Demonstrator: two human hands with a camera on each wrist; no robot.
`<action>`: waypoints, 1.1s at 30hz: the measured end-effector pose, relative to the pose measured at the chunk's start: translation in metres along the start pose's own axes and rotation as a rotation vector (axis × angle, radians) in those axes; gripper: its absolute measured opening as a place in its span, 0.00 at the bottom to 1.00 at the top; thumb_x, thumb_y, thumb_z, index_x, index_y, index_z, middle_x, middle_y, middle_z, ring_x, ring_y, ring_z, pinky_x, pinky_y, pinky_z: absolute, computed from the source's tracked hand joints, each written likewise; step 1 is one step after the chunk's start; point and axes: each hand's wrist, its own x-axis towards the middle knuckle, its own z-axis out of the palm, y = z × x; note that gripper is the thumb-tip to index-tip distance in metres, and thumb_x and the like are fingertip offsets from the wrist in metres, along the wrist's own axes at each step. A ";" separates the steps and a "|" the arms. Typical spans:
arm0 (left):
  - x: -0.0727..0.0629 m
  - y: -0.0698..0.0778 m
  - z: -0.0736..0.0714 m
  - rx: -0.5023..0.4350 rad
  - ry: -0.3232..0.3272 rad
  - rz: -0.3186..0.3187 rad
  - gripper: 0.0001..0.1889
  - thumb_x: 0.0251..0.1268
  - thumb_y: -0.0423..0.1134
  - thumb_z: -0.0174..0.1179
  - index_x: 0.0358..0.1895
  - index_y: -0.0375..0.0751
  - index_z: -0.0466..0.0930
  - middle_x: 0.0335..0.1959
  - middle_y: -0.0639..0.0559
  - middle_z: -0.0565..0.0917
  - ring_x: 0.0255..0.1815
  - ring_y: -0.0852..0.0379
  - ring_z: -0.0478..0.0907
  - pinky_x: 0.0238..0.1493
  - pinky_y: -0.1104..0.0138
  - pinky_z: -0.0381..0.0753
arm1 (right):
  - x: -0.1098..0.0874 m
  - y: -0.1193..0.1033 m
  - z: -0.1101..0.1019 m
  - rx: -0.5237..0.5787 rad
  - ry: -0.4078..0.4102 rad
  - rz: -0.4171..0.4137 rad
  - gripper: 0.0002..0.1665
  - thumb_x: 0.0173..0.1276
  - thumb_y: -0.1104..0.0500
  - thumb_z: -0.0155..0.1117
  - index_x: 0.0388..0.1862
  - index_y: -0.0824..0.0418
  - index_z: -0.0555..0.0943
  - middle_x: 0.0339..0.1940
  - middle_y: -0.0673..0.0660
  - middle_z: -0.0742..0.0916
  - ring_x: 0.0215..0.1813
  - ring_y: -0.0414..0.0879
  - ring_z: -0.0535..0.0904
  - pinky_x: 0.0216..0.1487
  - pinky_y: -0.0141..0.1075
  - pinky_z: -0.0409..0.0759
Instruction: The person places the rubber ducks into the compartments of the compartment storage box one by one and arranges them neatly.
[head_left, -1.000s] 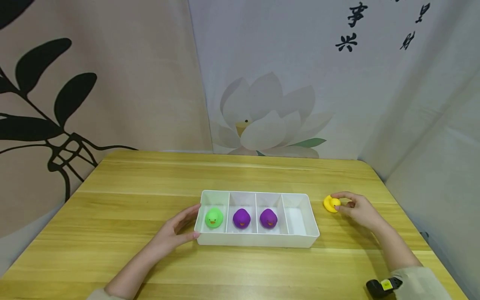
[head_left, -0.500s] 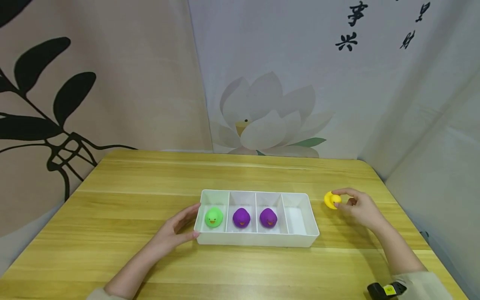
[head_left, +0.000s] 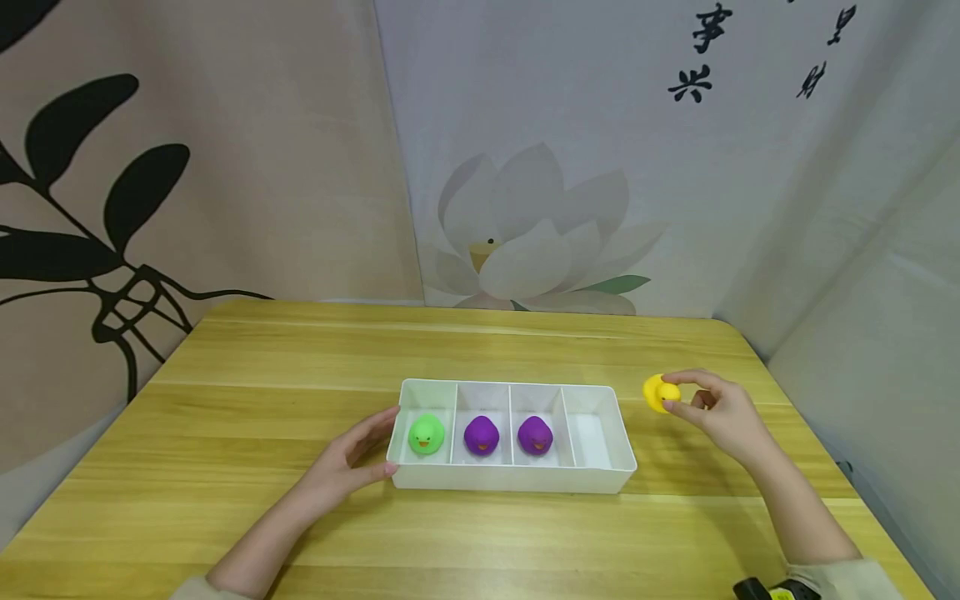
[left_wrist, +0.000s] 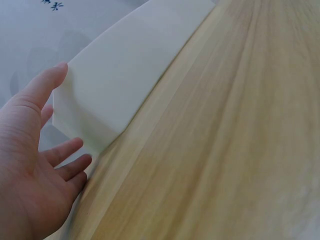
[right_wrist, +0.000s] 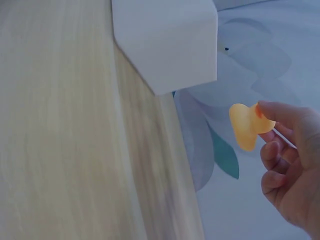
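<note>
A white box with compartments (head_left: pixel 510 479) stands on the table. My left hand (head_left: pixel 348 454) touches its left end with thumb and fingertips. In the left wrist view, the thumb (left_wrist: pixel 50 82) lies at the box's corner and the other fingers are loosely extended. Inside sit a green toy duck (head_left: pixel 427 434) in the leftmost compartment and two purple toy ducks, one (head_left: pixel 482 436) in the second and another (head_left: pixel 536 436) in the third. The rightmost compartment (head_left: pixel 596 442) is bare. My right hand (head_left: pixel 716 412) pinches a yellow toy duck (head_left: pixel 656 393) above the table, right of the box.
The wooden table (head_left: pixel 300 358) reaches back to a white cloth backdrop (head_left: pixel 562 100) printed with a lotus and characters. A beige cloth (head_left: pixel 300 150) with dark leaves hangs at the left. A black strap device (head_left: pixel 780 590) sits at my right wrist.
My right hand has raised the yellow duck off the table, slightly up and away from me. The left hand and the box stay where they were.
</note>
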 end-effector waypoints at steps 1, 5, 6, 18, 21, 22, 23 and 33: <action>0.000 0.000 0.000 0.000 -0.001 0.002 0.36 0.61 0.35 0.65 0.72 0.43 0.60 0.67 0.38 0.67 0.68 0.39 0.60 0.66 0.44 0.55 | -0.001 -0.002 0.000 0.004 0.005 -0.001 0.23 0.61 0.58 0.71 0.55 0.60 0.80 0.18 0.54 0.74 0.18 0.43 0.64 0.14 0.33 0.61; 0.000 0.002 0.000 0.000 0.001 -0.001 0.36 0.61 0.35 0.65 0.72 0.43 0.60 0.67 0.38 0.67 0.68 0.39 0.60 0.67 0.44 0.55 | -0.005 -0.011 0.001 0.016 0.019 -0.009 0.22 0.60 0.57 0.72 0.53 0.59 0.80 0.18 0.55 0.74 0.18 0.44 0.65 0.13 0.33 0.61; 0.000 0.002 0.000 0.001 0.003 -0.003 0.36 0.61 0.35 0.65 0.72 0.43 0.60 0.67 0.38 0.67 0.68 0.39 0.60 0.67 0.44 0.55 | -0.006 -0.013 0.001 0.020 0.023 -0.010 0.21 0.60 0.57 0.72 0.52 0.58 0.80 0.18 0.56 0.74 0.18 0.44 0.65 0.13 0.33 0.61; 0.000 0.000 -0.001 0.013 0.005 -0.020 0.37 0.61 0.37 0.66 0.73 0.44 0.60 0.67 0.39 0.68 0.69 0.39 0.60 0.67 0.44 0.55 | -0.015 -0.034 0.011 0.108 0.048 -0.072 0.20 0.57 0.63 0.73 0.49 0.60 0.82 0.17 0.53 0.74 0.18 0.42 0.64 0.13 0.34 0.60; 0.000 -0.001 -0.001 0.003 0.005 -0.023 0.37 0.60 0.37 0.66 0.72 0.44 0.60 0.67 0.40 0.68 0.69 0.40 0.61 0.67 0.45 0.55 | -0.015 -0.037 0.015 0.127 0.045 -0.088 0.20 0.56 0.65 0.73 0.49 0.60 0.82 0.17 0.53 0.74 0.18 0.42 0.65 0.13 0.34 0.60; 0.000 -0.001 -0.001 0.000 0.005 -0.022 0.37 0.60 0.36 0.66 0.72 0.44 0.60 0.67 0.40 0.68 0.69 0.40 0.61 0.67 0.45 0.55 | -0.015 -0.038 0.017 0.133 0.043 -0.090 0.20 0.56 0.65 0.73 0.49 0.60 0.82 0.18 0.53 0.74 0.18 0.42 0.65 0.13 0.34 0.60; 0.000 -0.001 0.000 -0.005 0.006 -0.023 0.37 0.60 0.36 0.66 0.72 0.44 0.60 0.67 0.40 0.68 0.69 0.40 0.60 0.67 0.45 0.54 | -0.016 -0.040 0.019 0.139 0.042 -0.092 0.20 0.56 0.65 0.74 0.48 0.60 0.82 0.18 0.53 0.74 0.19 0.42 0.65 0.13 0.34 0.60; 0.001 -0.001 0.000 0.005 0.009 -0.026 0.37 0.60 0.36 0.66 0.72 0.44 0.60 0.67 0.40 0.68 0.68 0.41 0.61 0.67 0.45 0.55 | -0.017 -0.052 0.035 0.185 0.008 -0.093 0.18 0.55 0.62 0.75 0.45 0.59 0.83 0.20 0.55 0.74 0.19 0.43 0.66 0.13 0.32 0.60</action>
